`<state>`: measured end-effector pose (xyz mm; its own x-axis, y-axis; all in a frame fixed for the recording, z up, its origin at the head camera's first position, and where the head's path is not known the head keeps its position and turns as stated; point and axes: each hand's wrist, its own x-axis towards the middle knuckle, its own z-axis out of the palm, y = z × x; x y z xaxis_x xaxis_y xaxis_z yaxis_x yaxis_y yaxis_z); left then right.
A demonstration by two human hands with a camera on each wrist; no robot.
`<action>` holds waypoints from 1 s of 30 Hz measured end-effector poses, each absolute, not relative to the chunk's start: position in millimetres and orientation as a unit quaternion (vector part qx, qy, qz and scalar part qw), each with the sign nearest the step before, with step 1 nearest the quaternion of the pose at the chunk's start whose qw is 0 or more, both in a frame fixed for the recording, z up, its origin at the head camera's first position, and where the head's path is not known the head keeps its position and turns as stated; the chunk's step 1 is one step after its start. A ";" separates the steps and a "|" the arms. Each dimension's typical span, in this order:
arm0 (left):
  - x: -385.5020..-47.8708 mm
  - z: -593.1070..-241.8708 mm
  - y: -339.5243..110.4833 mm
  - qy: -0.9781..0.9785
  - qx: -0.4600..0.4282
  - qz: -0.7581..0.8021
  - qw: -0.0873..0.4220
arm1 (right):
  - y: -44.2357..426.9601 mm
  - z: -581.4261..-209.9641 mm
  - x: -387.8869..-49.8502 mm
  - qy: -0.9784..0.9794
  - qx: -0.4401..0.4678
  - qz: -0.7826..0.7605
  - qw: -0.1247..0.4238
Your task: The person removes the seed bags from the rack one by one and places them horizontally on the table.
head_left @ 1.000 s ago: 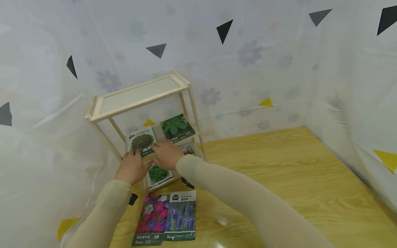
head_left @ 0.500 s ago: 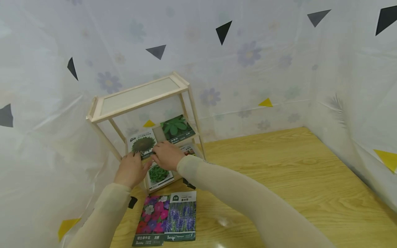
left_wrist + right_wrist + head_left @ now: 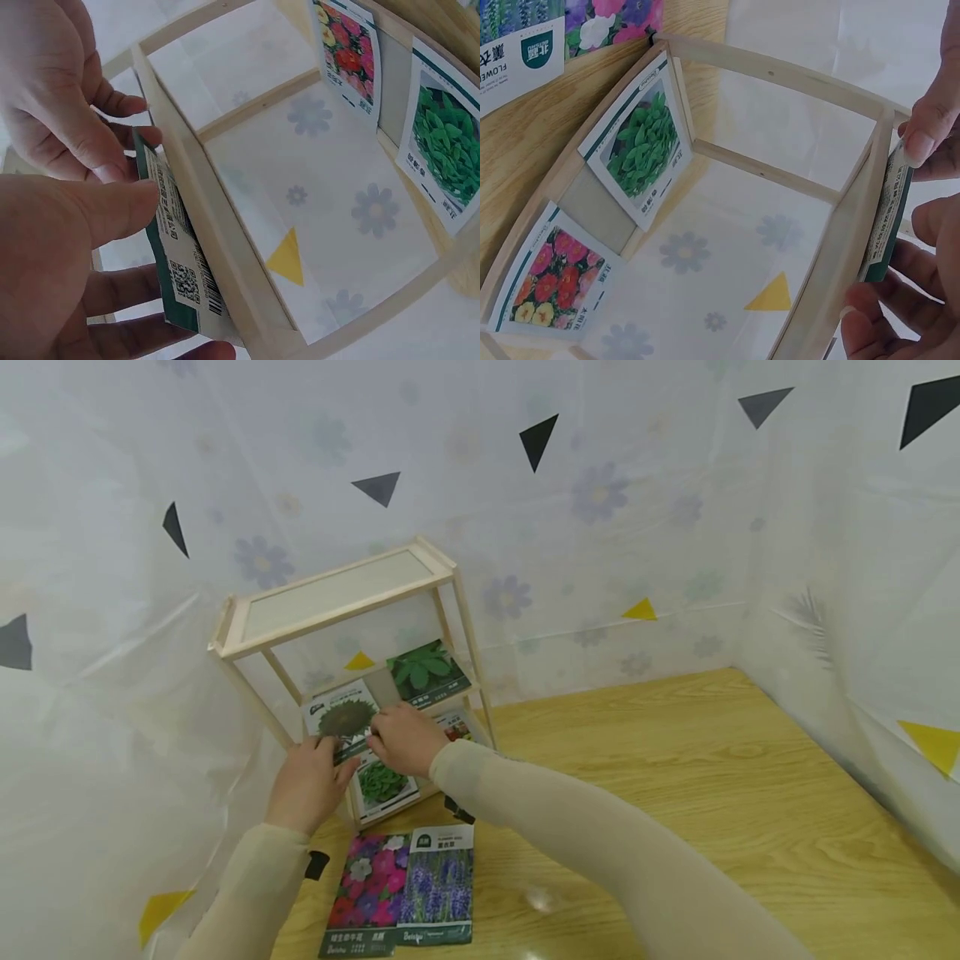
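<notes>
1. A pale patterned sheet (image 3: 465, 485) is hung behind everything, toward twelve and one o'clock as counted from the held packet (image 3: 340, 714).
2. The wooden table (image 3: 637, 793) is spread out mainly toward three and four o'clock.
3. The wooden rack (image 3: 341, 597) is stood on the table. The held packet is placed at the left of its middle shelf (image 3: 385, 687), its near edge jutting past the front bar (image 3: 221, 225).
4. Five other packets are laid around: a broad-leaf packet (image 3: 427, 672) at two o'clock on that shelf; a red-flower packet (image 3: 455, 725) at three and a leafy packet (image 3: 384, 781) at five on the lower shelf (image 3: 604, 214); a purple-flower packet (image 3: 438, 893) at five and a pink-flower packet (image 3: 371, 885) at six on the table.
5. At seven o'clock, the near edge is pinched by the left hand (image 3: 303, 785), thumb below and bent fingers nearly closed. Between three and four, its right part is held by the bent fingers of the right hand (image 3: 408, 739), only a slight gap being left.
6. The held packet is judged light, thin, bendy, rather slippery and easily creased; it is best gripped gently by both near corners.
</notes>
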<state>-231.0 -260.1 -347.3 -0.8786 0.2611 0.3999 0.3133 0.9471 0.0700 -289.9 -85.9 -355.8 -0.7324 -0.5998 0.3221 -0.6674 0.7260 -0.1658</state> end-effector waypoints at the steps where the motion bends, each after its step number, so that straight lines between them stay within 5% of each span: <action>1: -229.9 -347.8 -260.2 -0.968 -0.143 -0.074 0.192 | -85.7 -355.6 -289.2 -0.921 0.342 0.141 0.125; 8: -225.7 -353.6 -262.3 -0.964 -0.100 -0.155 0.193 | -84.0 -352.5 -284.0 -0.920 0.315 0.211 0.103; 22: -227.5 -373.9 -269.6 -0.890 -0.027 -0.324 0.319 | -73.0 -356.6 -278.0 -0.908 0.290 0.298 0.059; 30: -226.0 -377.3 -268.4 -0.875 0.029 -0.408 0.259 | -63.8 -365.4 -272.9 -0.910 0.270 0.313 0.026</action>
<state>-226.0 -268.4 -377.3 -0.8643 -0.2624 0.4290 0.1596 0.6659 0.7288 -272.9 -63.8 -365.4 -0.8530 -0.4748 0.2166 -0.5075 0.6582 -0.5561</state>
